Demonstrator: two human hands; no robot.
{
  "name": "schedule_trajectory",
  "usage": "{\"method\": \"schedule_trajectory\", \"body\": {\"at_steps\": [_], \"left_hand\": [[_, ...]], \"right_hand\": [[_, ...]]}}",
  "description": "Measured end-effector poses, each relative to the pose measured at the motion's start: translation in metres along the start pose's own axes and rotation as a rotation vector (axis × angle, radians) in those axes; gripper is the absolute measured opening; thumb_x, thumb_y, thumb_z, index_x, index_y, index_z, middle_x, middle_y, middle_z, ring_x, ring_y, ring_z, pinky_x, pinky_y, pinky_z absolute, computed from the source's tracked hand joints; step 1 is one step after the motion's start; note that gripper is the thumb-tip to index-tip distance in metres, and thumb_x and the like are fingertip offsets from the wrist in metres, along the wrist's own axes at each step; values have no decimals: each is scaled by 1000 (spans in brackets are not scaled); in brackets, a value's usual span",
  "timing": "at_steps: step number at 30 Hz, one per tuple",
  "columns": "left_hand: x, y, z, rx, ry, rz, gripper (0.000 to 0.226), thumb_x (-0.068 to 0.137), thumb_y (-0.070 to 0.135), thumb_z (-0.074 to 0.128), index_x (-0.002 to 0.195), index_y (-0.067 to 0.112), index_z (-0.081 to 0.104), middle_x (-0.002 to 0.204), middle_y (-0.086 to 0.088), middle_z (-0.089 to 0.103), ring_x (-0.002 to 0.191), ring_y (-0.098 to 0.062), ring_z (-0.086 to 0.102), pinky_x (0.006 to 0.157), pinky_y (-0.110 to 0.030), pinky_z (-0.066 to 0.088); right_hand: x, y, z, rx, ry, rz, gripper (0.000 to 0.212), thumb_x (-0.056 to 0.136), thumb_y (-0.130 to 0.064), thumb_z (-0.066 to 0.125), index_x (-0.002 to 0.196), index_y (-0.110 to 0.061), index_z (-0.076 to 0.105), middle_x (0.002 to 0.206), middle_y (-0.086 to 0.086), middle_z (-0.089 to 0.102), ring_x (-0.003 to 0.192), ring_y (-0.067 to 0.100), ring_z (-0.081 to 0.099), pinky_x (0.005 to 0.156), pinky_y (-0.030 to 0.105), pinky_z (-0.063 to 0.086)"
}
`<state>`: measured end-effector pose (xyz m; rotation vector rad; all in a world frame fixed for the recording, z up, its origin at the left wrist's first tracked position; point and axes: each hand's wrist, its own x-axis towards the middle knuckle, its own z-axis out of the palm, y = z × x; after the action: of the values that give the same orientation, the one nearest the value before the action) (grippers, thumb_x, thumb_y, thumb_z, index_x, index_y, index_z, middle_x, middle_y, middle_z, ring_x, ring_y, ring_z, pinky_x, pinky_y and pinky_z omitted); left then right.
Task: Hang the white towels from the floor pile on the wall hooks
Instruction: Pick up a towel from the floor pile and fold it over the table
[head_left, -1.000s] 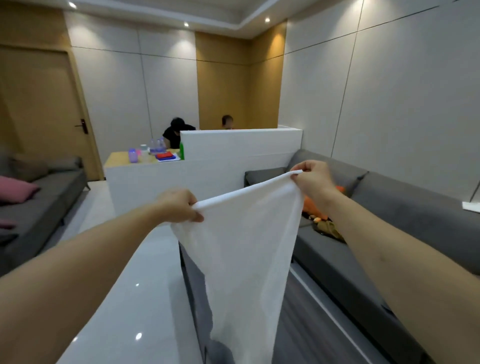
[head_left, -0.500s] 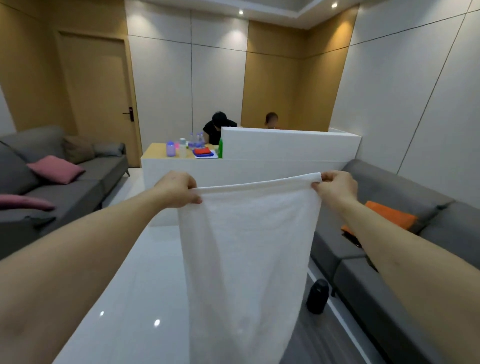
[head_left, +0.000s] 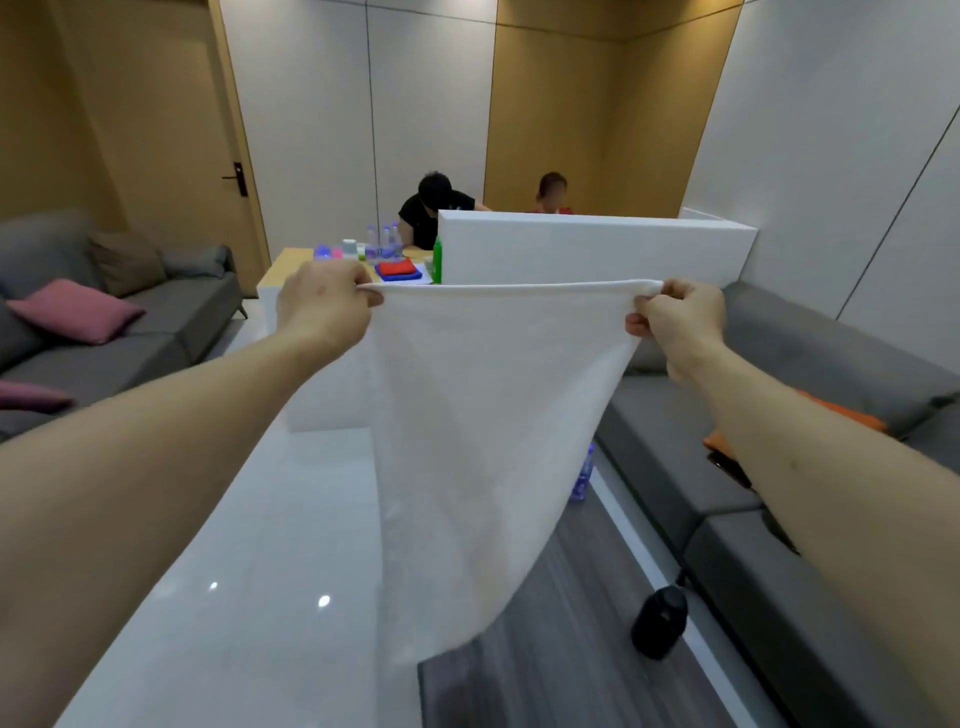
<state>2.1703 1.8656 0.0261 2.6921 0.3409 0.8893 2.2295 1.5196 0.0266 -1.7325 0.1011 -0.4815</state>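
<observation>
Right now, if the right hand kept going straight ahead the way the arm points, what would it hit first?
Probably the white partition. The right hand, pinching the towel corner, points forward and slightly left toward it, with nothing visible between. Depth is hard to judge, so it could pass over the top.

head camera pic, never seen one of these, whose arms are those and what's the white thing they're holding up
There is no machine here. The picture comes from a wide-angle camera worn on a person's head, looking forward and down, so the two bare arms reaching in from the bottom are the wearer's own. The left hand and the right hand each pinch a top corner of a white towel, stretching its upper edge flat while the rest hangs loose. Behind it stand a white partition and a desk with bottles and a red cloth. Grey sofas line both sides, one with a pink cushion. No wall hooks show in this view.
</observation>
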Motion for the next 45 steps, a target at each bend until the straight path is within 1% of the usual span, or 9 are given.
{"method": "schedule_trajectory", "body": {"at_steps": [9, 12, 17, 22, 27, 32, 37, 41, 45], "left_hand": [[-101, 54, 23, -19, -37, -64, 9, 91, 27, 63, 90, 24, 72, 92, -6, 70, 87, -27, 59, 69, -33, 45], [-174, 69, 46, 29, -122, -132, 13, 87, 17, 62, 82, 26, 70, 86, 0, 68, 81, -25, 57, 64, -30, 39], [-304, 86, 88, 86, -300, -202, 18, 88, 15, 61, 79, 29, 69, 70, 10, 60, 69, -17, 53, 55, -27, 34], [-434, 84, 119, 135, -527, -251, 18, 91, 17, 60, 81, 29, 69, 64, 15, 54, 65, -7, 50, 49, -23, 30], [-551, 81, 131, 145, -695, -302, 12, 93, 25, 61, 87, 25, 72, 70, 11, 58, 66, -9, 52, 52, -24, 34], [-666, 79, 116, 150, -955, -320, 10, 90, 33, 65, 89, 25, 70, 76, 7, 61, 70, -11, 56, 57, -24, 39], [-761, 69, 88, 142, -1213, -322, 13, 85, 35, 70, 93, 25, 70, 83, 5, 62, 79, -14, 58, 63, -25, 41], [-796, 64, 75, 107, -1211, -348, 12, 85, 33, 69, 92, 24, 71, 85, 3, 65, 81, -16, 61, 66, -26, 46], [-777, 59, 79, 86, -1100, -368, 9, 87, 31, 65, 91, 24, 70, 87, 1, 67, 81, -17, 61, 70, -27, 49]], "right_hand": [[-24, 82, -85, 69, -215, 16, 16, 77, 3, 68, 71, -12, 68, 69, 12, 64, 59, 22, 58, 61, 33, 54], [-50, 137, -125, 4, -283, 81, 13, 76, 0, 69, 73, -12, 72, 72, 13, 70, 63, 23, 65, 59, 31, 57], [-110, 231, -189, -198, -356, 250, 14, 71, -5, 71, 65, -17, 73, 67, 9, 71, 73, 32, 70, 74, 48, 60], [-184, 313, -243, -351, -434, 348, 9, 74, -10, 70, 71, -18, 73, 68, 7, 70, 74, 32, 69, 59, 33, 53], [-268, 373, -295, -501, -524, 411, 7, 79, -19, 70, 83, -21, 74, 75, 3, 71, 77, 24, 68, 73, 40, 56], [-365, 404, -357, -593, -568, 523, 15, 85, -16, 66, 95, -9, 75, 84, 12, 73, 87, 30, 68, 83, 45, 55], [-458, 407, -412, -733, -634, 638, 17, 84, -13, 60, 88, -4, 74, 82, 18, 72, 81, 34, 69, 77, 45, 58], [-494, 402, -433, -752, -613, 683, 14, 81, -11, 61, 76, -5, 72, 74, 20, 71, 62, 29, 67, 65, 43, 60], [-479, 397, -422, -730, -602, 641, 14, 85, -15, 64, 72, -18, 68, 71, 10, 70, 71, 27, 69, 73, 45, 60]]}}
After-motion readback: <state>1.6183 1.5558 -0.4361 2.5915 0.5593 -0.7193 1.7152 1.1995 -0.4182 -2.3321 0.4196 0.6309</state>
